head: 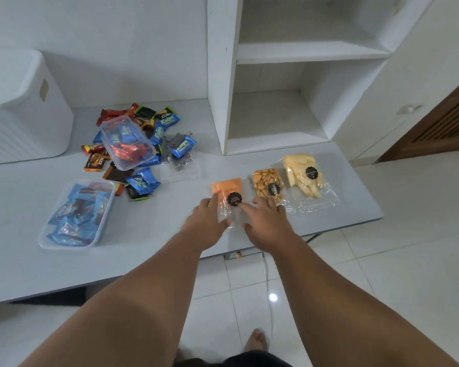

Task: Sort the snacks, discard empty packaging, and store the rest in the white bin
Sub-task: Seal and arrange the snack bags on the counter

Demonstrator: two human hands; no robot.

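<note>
Three clear snack bags lie in a row on the grey table (143, 260): orange crackers (226, 187), nuts (266, 181) and pale yellow sticks (302, 170). My left hand (206, 223) lies flat on the left edge of the orange cracker bag. My right hand (265, 217) rests with straight fingers on that bag's lower right, fingertips near the nut bag. The white bin (24, 120) stands at the far left. A pile of blue, red and brown wrapped snacks (141, 144) sits in the middle.
One clear tub (126, 141) lies tilted on the pile, another (77, 215) holds blue wrappers at the front left. A clear bag of dark pieces (179, 157) lies beside the pile. White shelves (289, 102) rise behind the table. Tiled floor lies to the right.
</note>
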